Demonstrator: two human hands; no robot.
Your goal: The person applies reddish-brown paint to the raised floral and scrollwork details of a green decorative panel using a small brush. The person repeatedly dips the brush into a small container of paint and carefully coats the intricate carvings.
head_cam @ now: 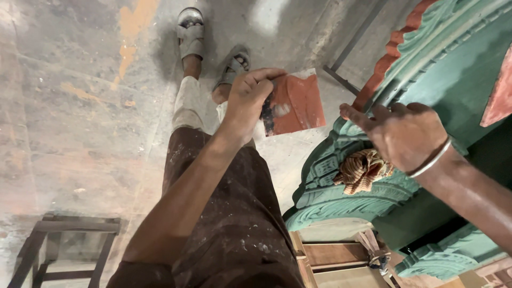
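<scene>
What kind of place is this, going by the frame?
Likely a carving or decorative-painting workshop: a large green-painted carved piece with a red scalloped edge, a rough paint-stained concrete floor, and the left hand holding a red-smeared sheet.

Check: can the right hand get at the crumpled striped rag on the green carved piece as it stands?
Probably yes. The right hand rests on the green carved piece right beside the striped rag, holds nothing, and nothing lies between them. The left hand is busy holding a red sheet.
</scene>
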